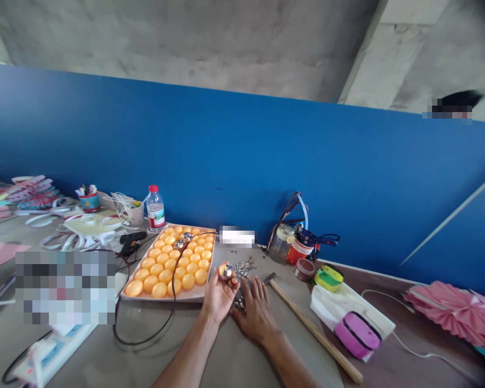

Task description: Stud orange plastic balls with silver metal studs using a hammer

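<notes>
Lower centre of frame: the left hand (220,295) grips a partly silvered orange ball (226,272); a fingertip hold may let it slip. The right hand (257,308), fingers extended, could scatter loose metal pieces (246,267) by sweeping; whether it grasps any cannot be told.

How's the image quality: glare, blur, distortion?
Head view: fine detail soft; glints on the silver bits and the ball in the left hand; highlights on the orange balls. Head view edges: dark upper-right corner; leaning pillar, probably wide-angle distortion; mosaic block at lower left.
</notes>
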`<state>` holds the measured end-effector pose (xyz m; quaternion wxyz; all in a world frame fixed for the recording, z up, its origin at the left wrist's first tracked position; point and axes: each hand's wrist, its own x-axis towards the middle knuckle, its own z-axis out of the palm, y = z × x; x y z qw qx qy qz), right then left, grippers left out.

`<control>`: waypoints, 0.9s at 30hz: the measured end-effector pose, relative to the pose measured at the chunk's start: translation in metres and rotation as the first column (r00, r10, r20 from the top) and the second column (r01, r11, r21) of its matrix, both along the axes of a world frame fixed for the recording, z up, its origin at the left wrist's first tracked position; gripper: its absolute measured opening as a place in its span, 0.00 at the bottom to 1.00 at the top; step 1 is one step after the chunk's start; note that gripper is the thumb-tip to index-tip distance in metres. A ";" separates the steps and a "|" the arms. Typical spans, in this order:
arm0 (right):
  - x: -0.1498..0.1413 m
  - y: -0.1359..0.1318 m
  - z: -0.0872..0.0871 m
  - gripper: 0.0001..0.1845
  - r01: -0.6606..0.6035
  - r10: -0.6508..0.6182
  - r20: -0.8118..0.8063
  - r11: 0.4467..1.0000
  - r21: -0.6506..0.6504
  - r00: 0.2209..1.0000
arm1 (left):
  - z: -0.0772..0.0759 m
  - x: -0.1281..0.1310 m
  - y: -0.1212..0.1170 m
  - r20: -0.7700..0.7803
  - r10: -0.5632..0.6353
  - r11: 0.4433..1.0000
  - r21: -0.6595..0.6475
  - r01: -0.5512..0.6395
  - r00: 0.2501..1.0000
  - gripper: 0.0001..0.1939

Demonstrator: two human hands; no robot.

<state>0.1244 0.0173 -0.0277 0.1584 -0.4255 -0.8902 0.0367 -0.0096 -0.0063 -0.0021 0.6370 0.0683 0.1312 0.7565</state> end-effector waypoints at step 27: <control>-0.048 0.057 -0.004 0.32 0.283 -0.283 -0.012 0.956 0.080 0.959 | -0.002 0.002 0.001 0.012 -0.017 1.000 -0.006 0.018 1.000 0.11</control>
